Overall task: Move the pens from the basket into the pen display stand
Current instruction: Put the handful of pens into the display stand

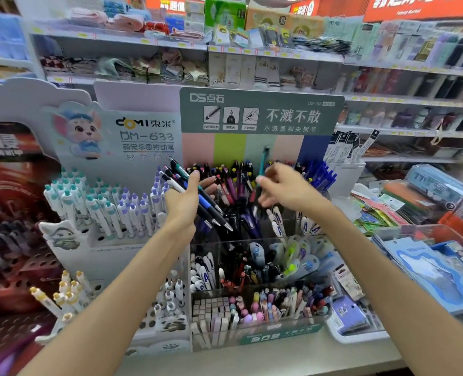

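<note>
Now up at the back row of the pen display stand (262, 115): right hand (284, 185), the nearer grip, pinching a teal pen (262, 162) near upright, tip pointing down toward the slots just below. Left hand (184, 202) alongside, curled round a bundle of pens (197, 196) slanting down-right across the palm. No basket identifiable.

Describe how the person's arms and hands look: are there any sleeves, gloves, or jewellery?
Both forearms are bare up to the frame edge, with no sleeves in view. The left hand and the right hand wear no gloves. No watch, bracelet or ring shows, though motion blur on the right hand could hide a thin ring.
</note>
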A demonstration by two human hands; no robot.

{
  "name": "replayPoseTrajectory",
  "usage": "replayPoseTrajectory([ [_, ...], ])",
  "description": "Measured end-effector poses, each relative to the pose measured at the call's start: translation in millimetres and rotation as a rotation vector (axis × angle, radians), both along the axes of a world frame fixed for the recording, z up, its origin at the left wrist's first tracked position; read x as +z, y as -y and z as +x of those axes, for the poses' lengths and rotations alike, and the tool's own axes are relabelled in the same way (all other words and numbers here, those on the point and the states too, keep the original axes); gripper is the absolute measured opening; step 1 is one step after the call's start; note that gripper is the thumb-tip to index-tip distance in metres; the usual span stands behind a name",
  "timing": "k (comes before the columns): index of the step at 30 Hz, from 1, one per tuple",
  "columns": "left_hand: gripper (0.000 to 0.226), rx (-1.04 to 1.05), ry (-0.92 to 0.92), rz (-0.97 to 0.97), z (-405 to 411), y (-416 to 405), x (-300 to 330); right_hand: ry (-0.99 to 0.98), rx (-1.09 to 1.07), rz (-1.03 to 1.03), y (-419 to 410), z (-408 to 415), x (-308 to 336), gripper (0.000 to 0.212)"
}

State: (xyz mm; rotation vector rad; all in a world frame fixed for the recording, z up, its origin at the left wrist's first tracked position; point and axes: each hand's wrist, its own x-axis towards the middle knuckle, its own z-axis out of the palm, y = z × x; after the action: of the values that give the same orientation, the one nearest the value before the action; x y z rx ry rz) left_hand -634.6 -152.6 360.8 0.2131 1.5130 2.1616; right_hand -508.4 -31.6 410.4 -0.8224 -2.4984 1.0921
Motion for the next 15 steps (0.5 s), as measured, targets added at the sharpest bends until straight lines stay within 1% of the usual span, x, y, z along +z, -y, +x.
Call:
replayPoseTrajectory([
  [1, 0.019, 0.003, -0.017, 0.002, -2, 3, 2, -0.160, -0.071, -0.024, -4, -5, 0, 0.019],
  [2, 0.019, 0.005, -0.040, -0.002, -4, 6, 3, -0.297, -0.125, -0.004, -7, -11, 0, 0.015],
  [3, 0.019, 0.010, -0.060, -0.012, -6, 8, 3, -0.368, -0.154, 0.060, -8, -20, -3, 0.010],
  [4, 0.020, 0.007, -0.079, -0.017, -6, 8, 4, -0.384, -0.169, 0.134, -8, -28, -5, 0.008],
  [5, 0.021, 0.000, -0.093, -0.027, -6, 9, 4, -0.354, -0.174, 0.194, -8, -36, -10, 0.010],
  [8, 0.019, -0.016, -0.096, -0.007, -5, 14, 5, -0.176, -0.166, 0.332, -7, -48, -25, 0.024],
  [11, 0.016, -0.041, -0.104, -0.011, -9, 22, 3, -0.037, -0.216, 0.598, -9, -52, -29, 0.025],
  [13, 0.015, -0.065, -0.133, -0.031, -12, 28, 1, -0.021, -0.221, 0.665, -8, -54, -22, 0.025],
  [15, 0.014, -0.085, -0.144, -0.042, -13, 32, 1, -0.058, -0.165, 0.714, -6, -58, -19, 0.034],
])
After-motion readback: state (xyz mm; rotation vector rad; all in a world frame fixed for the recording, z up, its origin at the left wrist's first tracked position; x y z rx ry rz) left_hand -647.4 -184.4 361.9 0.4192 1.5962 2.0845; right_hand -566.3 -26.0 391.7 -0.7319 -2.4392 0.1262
